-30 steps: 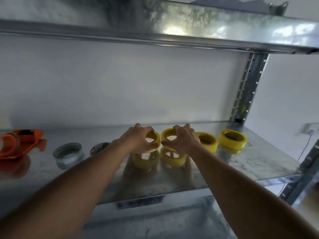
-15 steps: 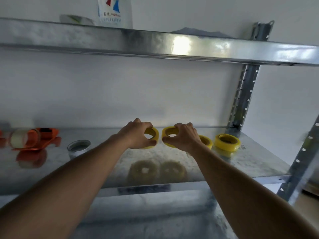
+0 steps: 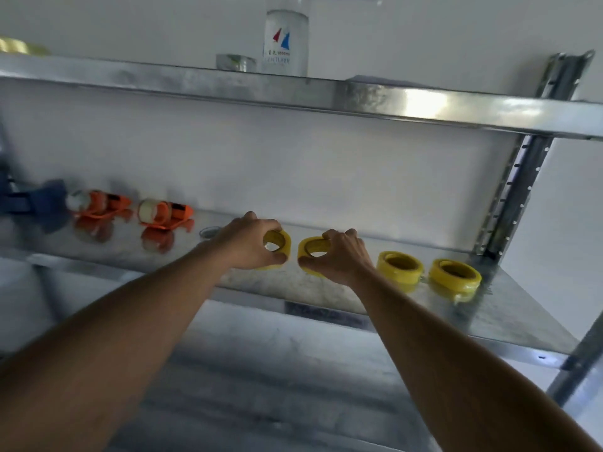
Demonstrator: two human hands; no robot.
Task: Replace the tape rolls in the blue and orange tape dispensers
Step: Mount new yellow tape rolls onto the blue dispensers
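Head view, sole cam. Left hand pinches yellow tape roll, thumb thru core, fingers over rim; right hand pinches 2nd yellow roll likewise. Both rolls tilted, just above shelf. Two spare rolls right of right hand; orange dispensers & blue dispenser well left of left hand. Handling est.: light, stiff; outer wrap prob. slick, so grip via core + rim.

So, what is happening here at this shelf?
A person is lifting two yellow tape rolls off the metal shelf: the left hand grips one roll and the right hand grips another. Two more yellow rolls lie flat to the right. Two orange dispensers and a blue one wait at the left.
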